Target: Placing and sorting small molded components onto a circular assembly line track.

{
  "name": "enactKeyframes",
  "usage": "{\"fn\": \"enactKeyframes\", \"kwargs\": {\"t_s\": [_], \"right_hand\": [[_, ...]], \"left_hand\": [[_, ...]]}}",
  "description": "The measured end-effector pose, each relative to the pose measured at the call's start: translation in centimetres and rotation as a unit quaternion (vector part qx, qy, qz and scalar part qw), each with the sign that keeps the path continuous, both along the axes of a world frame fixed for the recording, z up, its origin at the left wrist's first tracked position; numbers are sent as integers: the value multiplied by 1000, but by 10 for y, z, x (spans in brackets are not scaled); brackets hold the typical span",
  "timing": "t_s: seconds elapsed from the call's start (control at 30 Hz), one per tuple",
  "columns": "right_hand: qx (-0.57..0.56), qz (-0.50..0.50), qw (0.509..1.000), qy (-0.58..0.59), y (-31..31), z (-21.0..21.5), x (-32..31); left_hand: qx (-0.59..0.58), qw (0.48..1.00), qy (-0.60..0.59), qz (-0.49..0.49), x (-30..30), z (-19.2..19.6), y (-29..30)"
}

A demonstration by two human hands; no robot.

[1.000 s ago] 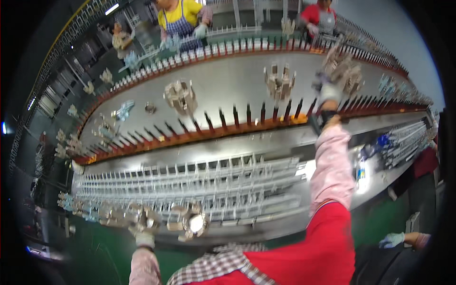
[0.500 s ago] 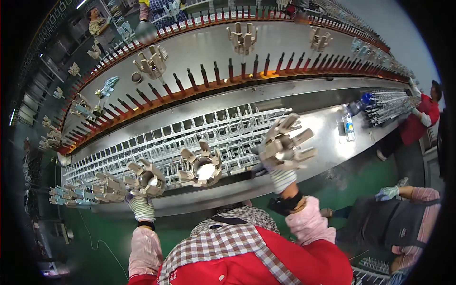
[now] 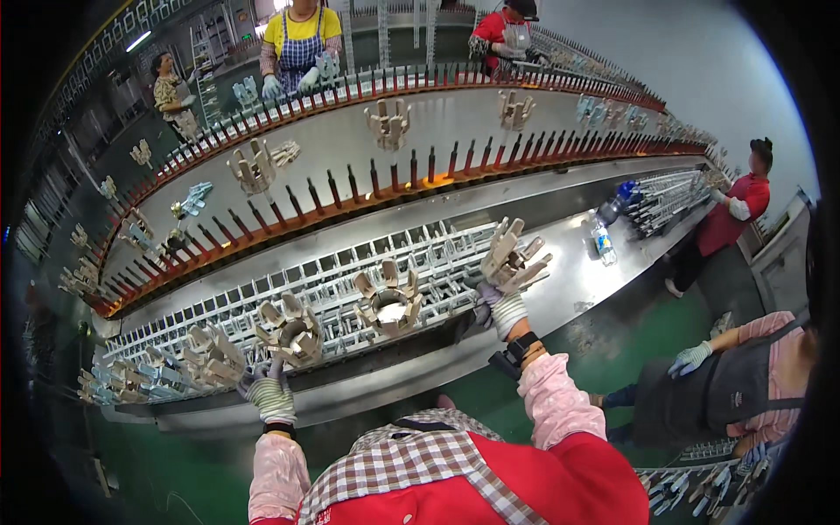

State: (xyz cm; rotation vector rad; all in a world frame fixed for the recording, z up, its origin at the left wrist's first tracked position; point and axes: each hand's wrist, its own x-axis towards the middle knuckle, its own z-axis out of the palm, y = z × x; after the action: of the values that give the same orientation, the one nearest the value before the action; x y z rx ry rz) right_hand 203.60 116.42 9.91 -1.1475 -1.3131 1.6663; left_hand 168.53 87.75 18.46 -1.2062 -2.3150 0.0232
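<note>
My right hand [image 3: 500,312], in a striped knit glove, is closed around the base of a beige pronged part [image 3: 516,256] and holds it above the right end of the metal rack rows [image 3: 350,271]. Its prongs point up and to the right. My left hand [image 3: 269,392], gloved the same way, has its fingers against the lower side of another beige pronged part [image 3: 290,331], seemingly gripping it; some fingertips are hidden. Between my hands a third pronged part [image 3: 388,302] sits on the racks. More beige parts [image 3: 213,357] and blue-grey ones [image 3: 131,378] crowd the left end.
Beyond the racks runs a curved line of dark-tipped red spindles [image 3: 376,179]. A water bottle [image 3: 603,242] lies on the metal table [image 3: 560,271] at right. A co-worker in a dark apron [image 3: 700,381] is close on my right; others stand farther off.
The whole view has shifted, showing more of the far side. My right hand, blurred before, now shows clearly with its beige part, close to the rack end. My left hand stays by its part.
</note>
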Motion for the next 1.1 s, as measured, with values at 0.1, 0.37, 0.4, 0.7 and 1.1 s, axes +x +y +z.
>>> {"fn": "enactKeyframes", "kwargs": {"t_s": [0.1,0.37,0.4,0.7,1.1], "right_hand": [[51,19,996,-72,12,-6,10],[316,60,879,-353,8,-47,-5],[291,60,890,-347,-8,-10,-3],[297,-61,897,-321,-19,3,19],[491,-196,786,-321,-111,190,59]], "left_hand": [[-46,994,-99,30,1,-3,4],[76,990,-59,-103,-13,-20,-20],[108,984,-82,-118,-25,-25,-23],[166,940,-298,-13,-27,-11,-20],[307,918,-236,-82,55,13,-122]]}}
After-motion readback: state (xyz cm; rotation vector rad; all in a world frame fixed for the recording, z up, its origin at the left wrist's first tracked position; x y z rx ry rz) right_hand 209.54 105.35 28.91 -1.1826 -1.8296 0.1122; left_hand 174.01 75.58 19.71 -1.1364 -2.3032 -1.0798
